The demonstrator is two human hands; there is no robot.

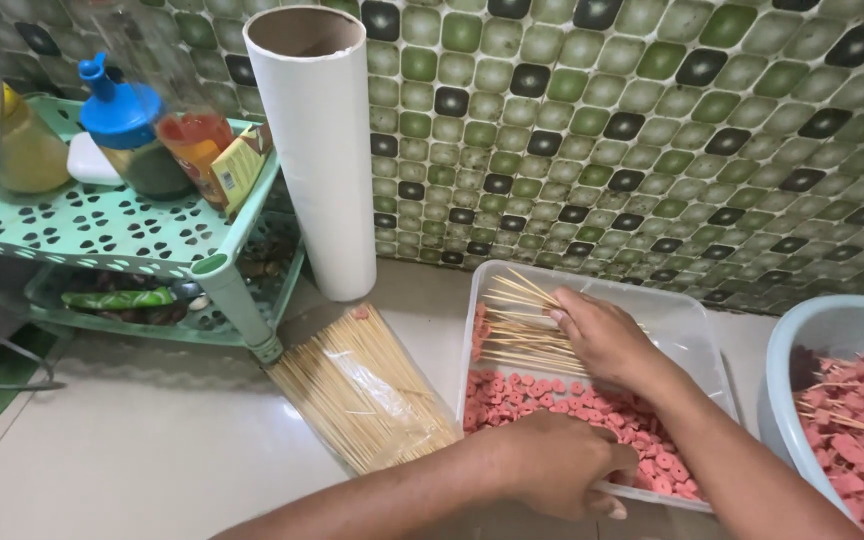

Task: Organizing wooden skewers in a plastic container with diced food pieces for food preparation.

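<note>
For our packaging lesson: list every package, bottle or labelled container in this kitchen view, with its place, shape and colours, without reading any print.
Skewer bag: clear plastic pack of pale sticks, on the floor left of the clear tray.
Yellow-lidded jar: far left on the green shelf.
Blue-capped bottle: rounded, on the shelf.
Orange bottle: labelled, beside it.
Small yellow packet: flat, at the shelf's right edge.

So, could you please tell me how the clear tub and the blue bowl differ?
The clear tub is rectangular and see-through; the blue bowl is round and opaque. The tub holds loose pink slices beside bare sticks; the bowl's pink pieces look already skewered. Both sit on the floor.
</note>
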